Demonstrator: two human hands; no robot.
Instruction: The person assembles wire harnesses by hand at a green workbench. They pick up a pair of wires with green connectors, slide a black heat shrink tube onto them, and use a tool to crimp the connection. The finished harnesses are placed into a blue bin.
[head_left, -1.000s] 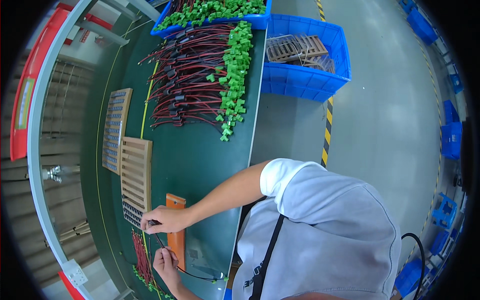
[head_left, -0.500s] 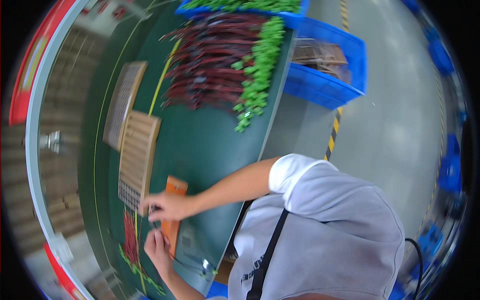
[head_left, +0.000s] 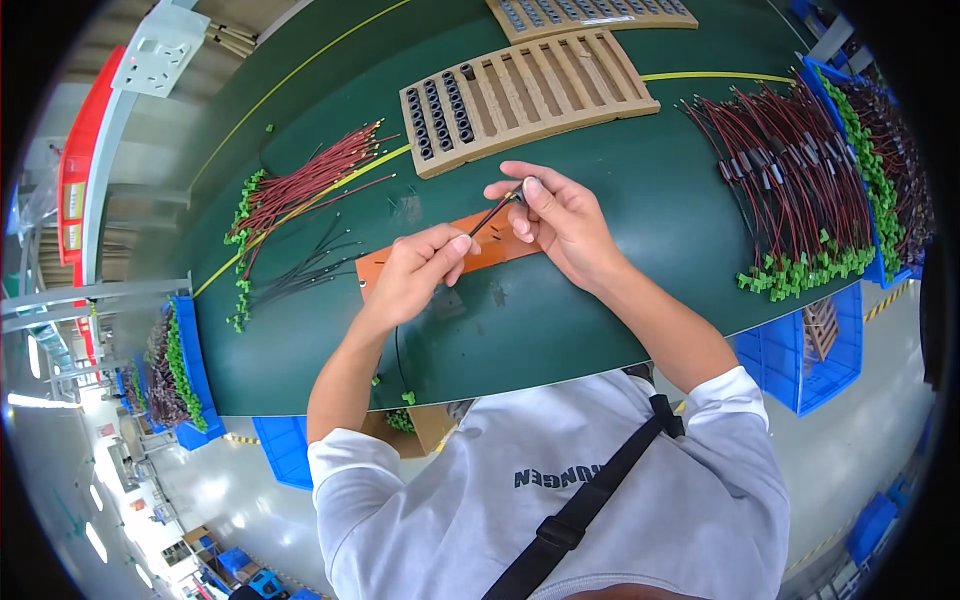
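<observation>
My left hand (head_left: 418, 270) pinches one end of a thin black wire (head_left: 490, 215) above an orange plate (head_left: 372, 270) on the green table (head_left: 560, 320). My right hand (head_left: 560, 215) grips the wire's other end together with a small dark ring at the fingertips. The wire runs taut between the two hands. Just beyond the hands lies a tan slotted tray (head_left: 545, 95) with several dark rings in its left rows.
Loose black wires (head_left: 300, 275) and red wires with green connectors (head_left: 295, 190) lie to the left. A big bundle of red wires with green connectors (head_left: 795, 200) lies to the right. Blue bins (head_left: 800, 345) hang at the table's near edge.
The view has swung round, so the table now lies squarely ahead. Both hands have lifted off the orange plate and hold the black wire stretched between them.
</observation>
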